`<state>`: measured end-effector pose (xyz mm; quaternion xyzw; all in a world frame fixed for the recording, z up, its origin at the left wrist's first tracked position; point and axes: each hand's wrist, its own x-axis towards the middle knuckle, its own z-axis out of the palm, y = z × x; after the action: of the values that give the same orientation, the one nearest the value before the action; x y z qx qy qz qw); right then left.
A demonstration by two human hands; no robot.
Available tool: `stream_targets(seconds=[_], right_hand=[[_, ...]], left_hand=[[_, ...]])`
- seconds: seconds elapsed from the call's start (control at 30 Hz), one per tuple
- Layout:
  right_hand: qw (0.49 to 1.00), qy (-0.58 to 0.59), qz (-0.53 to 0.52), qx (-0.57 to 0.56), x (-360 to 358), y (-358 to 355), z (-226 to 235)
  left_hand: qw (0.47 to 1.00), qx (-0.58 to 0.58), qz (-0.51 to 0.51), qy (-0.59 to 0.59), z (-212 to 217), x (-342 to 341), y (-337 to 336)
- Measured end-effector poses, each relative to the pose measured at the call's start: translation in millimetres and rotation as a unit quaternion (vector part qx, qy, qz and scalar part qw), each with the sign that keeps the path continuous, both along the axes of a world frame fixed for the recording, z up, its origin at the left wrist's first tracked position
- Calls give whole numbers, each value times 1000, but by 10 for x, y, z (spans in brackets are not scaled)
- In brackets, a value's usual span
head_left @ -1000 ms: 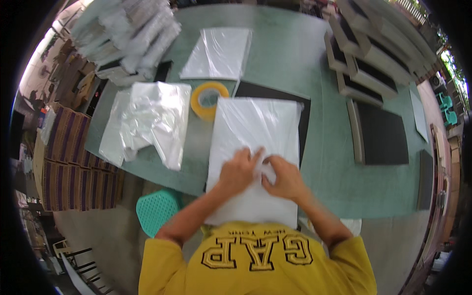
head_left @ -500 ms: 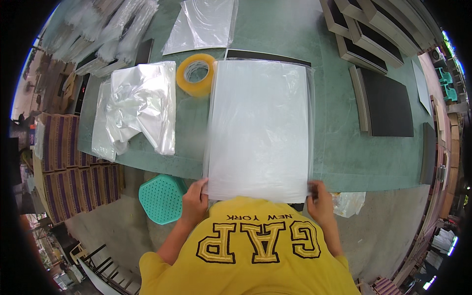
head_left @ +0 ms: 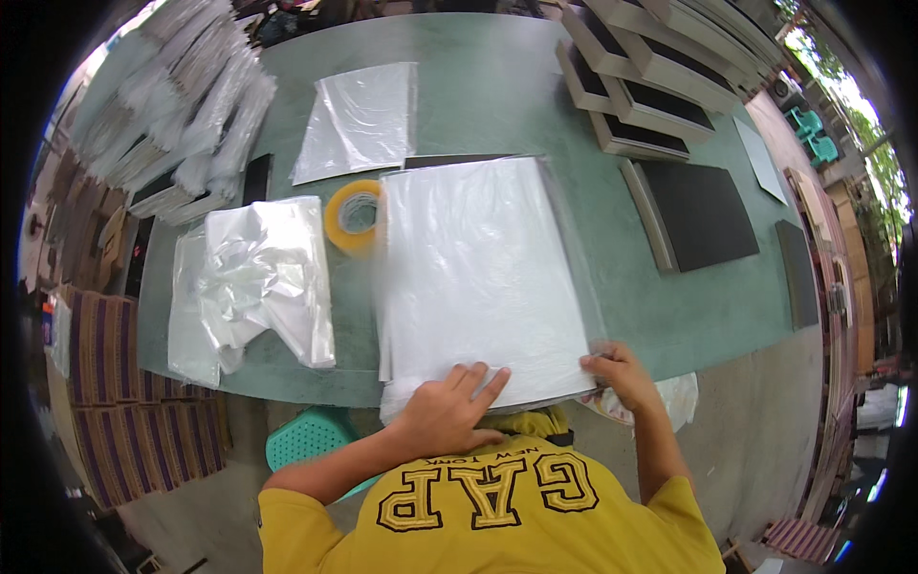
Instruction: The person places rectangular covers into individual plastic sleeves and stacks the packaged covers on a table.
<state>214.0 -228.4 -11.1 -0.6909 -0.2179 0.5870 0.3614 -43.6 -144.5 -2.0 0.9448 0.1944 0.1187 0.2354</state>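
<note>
A white sheet in a clear plastic bag [head_left: 478,287] lies in front of me, reaching the table's near edge. My left hand [head_left: 449,413] rests on its near end, fingers stretched out and pressing on the plastic. At the near right corner my right hand [head_left: 623,375] is closed, with thumb and fingers pinching the bag's edge. A dark board [head_left: 449,161] shows just beyond the far end of the bag. Touching or close beside its left side is a roll of yellow tape [head_left: 337,218].
Loose clear plastic bags [head_left: 277,277] lie at left, with wrapped stacks [head_left: 182,105] behind. Another white bagged sheet [head_left: 359,120] lies farther back. Dark boards [head_left: 698,215] and pale-edged stacks [head_left: 650,86] stand at right. A green stool [head_left: 311,438] is below the table [head_left: 459,57].
My left hand has gone from the bag's near left corner onto its near end, fingers spread. The bag now lies tilted in view. My right hand stays by the near right corner. The view has shifted.
</note>
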Motion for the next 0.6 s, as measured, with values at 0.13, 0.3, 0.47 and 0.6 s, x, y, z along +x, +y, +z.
stream_targets(seconds=[0.13,0.3,0.47,0.6], right_hand=[[996,-80,32,-8,89,-48,4],[974,-169,118,-94,79,-231,-55],[920,113,-3,375,300,415,718],[903,89,45,418,76,1109,741]], left_hand=[[998,44,-32,44,-328,80,140],[990,102,-97,14,-472,66,94],[966,208,-67,-140,391,33,831],[893,148,372,-208,325,-117,1680]])
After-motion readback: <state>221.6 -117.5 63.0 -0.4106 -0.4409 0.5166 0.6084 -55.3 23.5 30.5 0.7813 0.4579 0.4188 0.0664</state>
